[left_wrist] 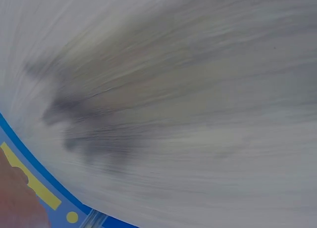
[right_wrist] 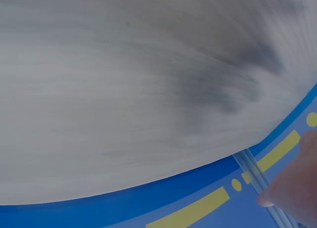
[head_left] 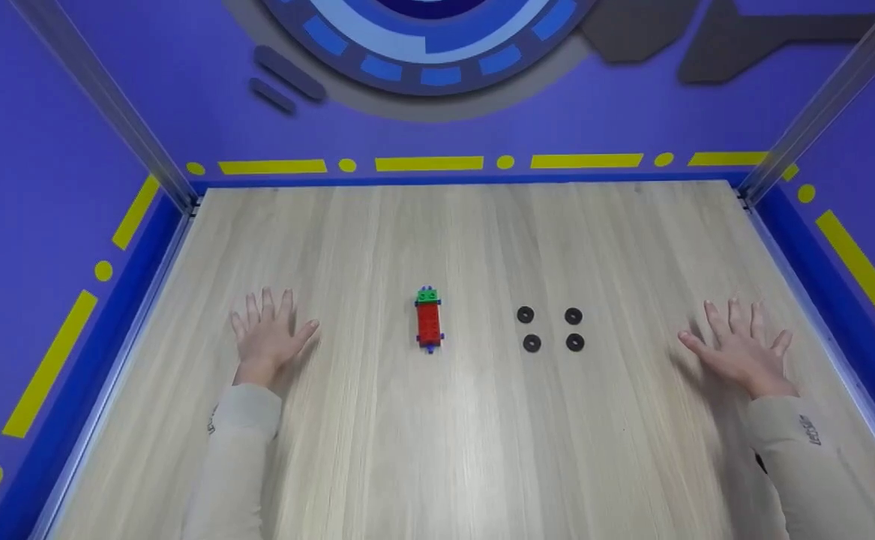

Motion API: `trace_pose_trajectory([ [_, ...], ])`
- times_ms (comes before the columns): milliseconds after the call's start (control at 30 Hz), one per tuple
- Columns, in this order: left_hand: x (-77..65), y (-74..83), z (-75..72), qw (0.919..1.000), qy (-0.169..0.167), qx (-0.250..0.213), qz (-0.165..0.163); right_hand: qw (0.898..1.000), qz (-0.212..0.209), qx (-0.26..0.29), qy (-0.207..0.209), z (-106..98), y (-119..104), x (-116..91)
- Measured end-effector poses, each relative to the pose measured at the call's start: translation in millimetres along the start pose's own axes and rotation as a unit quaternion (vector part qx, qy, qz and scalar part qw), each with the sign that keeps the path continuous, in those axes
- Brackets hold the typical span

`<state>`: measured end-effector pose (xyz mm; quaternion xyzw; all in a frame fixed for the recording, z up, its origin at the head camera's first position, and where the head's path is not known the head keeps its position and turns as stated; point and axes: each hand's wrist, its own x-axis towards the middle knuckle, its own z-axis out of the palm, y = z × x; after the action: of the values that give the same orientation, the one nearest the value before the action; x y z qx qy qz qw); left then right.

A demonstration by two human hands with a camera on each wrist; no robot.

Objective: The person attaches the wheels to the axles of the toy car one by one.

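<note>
Both hands are spread with straight fingers and hold nothing. My left hand (head_left: pixel 268 341) is over the left part of the table, its thumb toward the middle. Over the right part is my right hand (head_left: pixel 744 352), thumb also inward. Between them lies a small toy car body of building bricks, with a red brick (head_left: pixel 428 322), a green brick (head_left: pixel 427 295) at the far end and blue bits sticking out at the sides and ends. To its right, several black toy wheels (head_left: pixel 531 343) lie flat in two rows. The wrist views catch only part of each hand and shadows.
The pale wood-grain table (head_left: pixel 474 450) is bounded by a blue wall (head_left: pixel 437 139) with yellow dashes at the back and by similar walls on both sides. Metal posts (head_left: pixel 126 105) stand at the two back corners.
</note>
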<state>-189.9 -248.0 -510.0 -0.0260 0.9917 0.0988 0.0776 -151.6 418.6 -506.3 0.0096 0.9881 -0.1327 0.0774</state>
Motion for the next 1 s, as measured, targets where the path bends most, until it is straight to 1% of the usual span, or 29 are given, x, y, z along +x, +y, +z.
trace_pose_trajectory([
  [100,-2.2,-2.9,2.2,1.0000,-0.008,-0.001,-0.005,1.000,0.004,-0.001,-0.009,3.7,-0.2,-1.7],
  [233,-4.1,-4.9,4.0,0.9998,-0.014,-0.004,-0.010,1.000,0.008,0.002,-0.011,7.6,-0.3,-3.4],
  [467,-2.4,0.0,4.1,0.9997,-0.020,0.003,-0.012,1.000,0.005,0.001,-0.015,9.7,-2.7,-1.0],
  [600,1.0,10.7,3.1,0.9997,-0.024,-0.007,-0.003,1.000,0.001,-0.003,-0.018,8.5,-6.8,2.2],
  [733,6.2,25.9,3.7,0.9995,-0.028,-0.007,0.014,1.000,-0.007,-0.001,-0.017,8.7,-12.5,5.2],
  [867,11.0,44.9,4.4,0.9991,-0.026,-0.003,0.035,1.000,-0.019,0.002,-0.016,9.6,-20.8,8.7],
  [1000,14.8,66.5,6.0,0.9982,-0.022,-0.010,0.054,0.999,-0.033,-0.005,-0.015,11.0,-31.3,13.5],
])
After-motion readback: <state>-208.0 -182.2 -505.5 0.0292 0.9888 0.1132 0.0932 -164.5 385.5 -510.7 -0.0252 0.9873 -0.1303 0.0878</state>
